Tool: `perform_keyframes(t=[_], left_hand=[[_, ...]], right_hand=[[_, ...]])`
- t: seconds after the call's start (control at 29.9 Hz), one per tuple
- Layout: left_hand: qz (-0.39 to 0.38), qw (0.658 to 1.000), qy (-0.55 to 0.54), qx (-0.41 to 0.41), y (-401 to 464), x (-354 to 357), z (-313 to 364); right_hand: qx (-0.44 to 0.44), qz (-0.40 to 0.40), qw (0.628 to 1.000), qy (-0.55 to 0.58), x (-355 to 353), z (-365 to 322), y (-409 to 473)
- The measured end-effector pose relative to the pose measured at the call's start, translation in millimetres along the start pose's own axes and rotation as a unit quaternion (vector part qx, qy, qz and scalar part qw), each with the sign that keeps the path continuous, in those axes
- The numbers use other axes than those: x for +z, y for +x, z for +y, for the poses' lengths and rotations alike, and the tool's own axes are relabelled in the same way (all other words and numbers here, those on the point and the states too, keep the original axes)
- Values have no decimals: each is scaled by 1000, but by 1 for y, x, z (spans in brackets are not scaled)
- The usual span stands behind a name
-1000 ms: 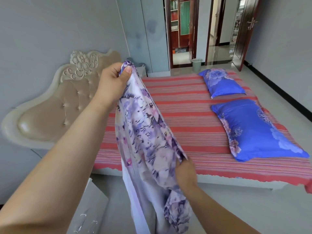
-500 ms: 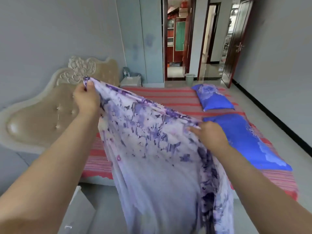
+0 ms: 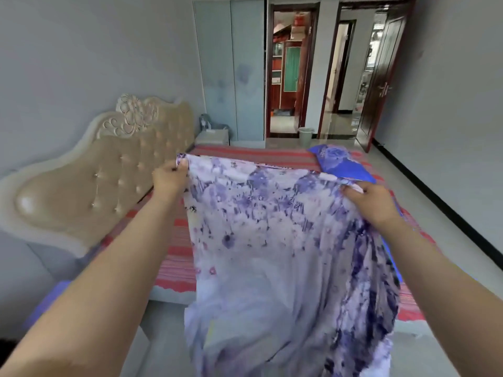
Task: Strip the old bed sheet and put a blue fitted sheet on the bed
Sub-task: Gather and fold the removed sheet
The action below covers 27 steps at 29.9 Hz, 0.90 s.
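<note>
I hold a white sheet with a blue-purple flower print [image 3: 266, 240] spread out in front of me, above the near side of the bed. My left hand [image 3: 170, 179] pinches its upper left corner. My right hand [image 3: 371, 202] grips its top edge on the right. The cloth hangs down to the floor and bunches there. Behind it lies the bed, covered by a red striped sheet [image 3: 174, 257]. One blue flowered pillow [image 3: 340, 164] shows at the far right of the bed; a second is mostly hidden behind the held sheet.
A beige tufted headboard [image 3: 89, 186] stands at the left. A white nightstand [image 3: 212, 137] sits beyond it by pale wardrobe doors. A small bin [image 3: 306, 136] stands near the open doorways. Grey floor runs along the right of the bed.
My hands have moved apart and stretched the flowered sheet wide; a second ago it hung bunched between a raised left hand and a low right hand. The sheet now hides most of the nearer pillow.
</note>
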<state>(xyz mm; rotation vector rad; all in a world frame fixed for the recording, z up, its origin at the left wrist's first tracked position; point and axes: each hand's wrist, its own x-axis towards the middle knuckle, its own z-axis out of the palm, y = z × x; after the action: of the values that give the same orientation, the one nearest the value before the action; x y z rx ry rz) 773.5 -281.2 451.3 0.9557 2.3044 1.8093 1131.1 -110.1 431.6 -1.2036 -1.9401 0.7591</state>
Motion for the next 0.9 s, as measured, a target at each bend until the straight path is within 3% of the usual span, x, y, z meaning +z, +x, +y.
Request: perform_keyframes(t=[0.07,0.17,0.37,0.53,0.63,0.73,0.8,0.9], left_hand=[[11,998,-25,-48,2,-6,-10],[66,993,-81,-48,9,-16,3],[80,987,-123,64,10,-15,57],[55,980,-58,180,-4,-6,82],[49,976,-26,213,-3,-8,95],[58,979,-10,196,6,-15,92],[77,982,13,171,10,-21,86],[93,987,27,129,16,-29,70]], right_hand=[[-30,-28,998,-39,2,-7,1],[-62,-110,985,-118,15,-7,-15],[-95,-196,944,-249,51,16,-57],[-88,-148,930,-324,69,34,-73],[-74,-142,961,-227,73,39,-78],[-43,-152,987,-15,75,36,-84],[-14,-207,973,101,75,33,-88],[57,-320,930,173,78,34,-91]])
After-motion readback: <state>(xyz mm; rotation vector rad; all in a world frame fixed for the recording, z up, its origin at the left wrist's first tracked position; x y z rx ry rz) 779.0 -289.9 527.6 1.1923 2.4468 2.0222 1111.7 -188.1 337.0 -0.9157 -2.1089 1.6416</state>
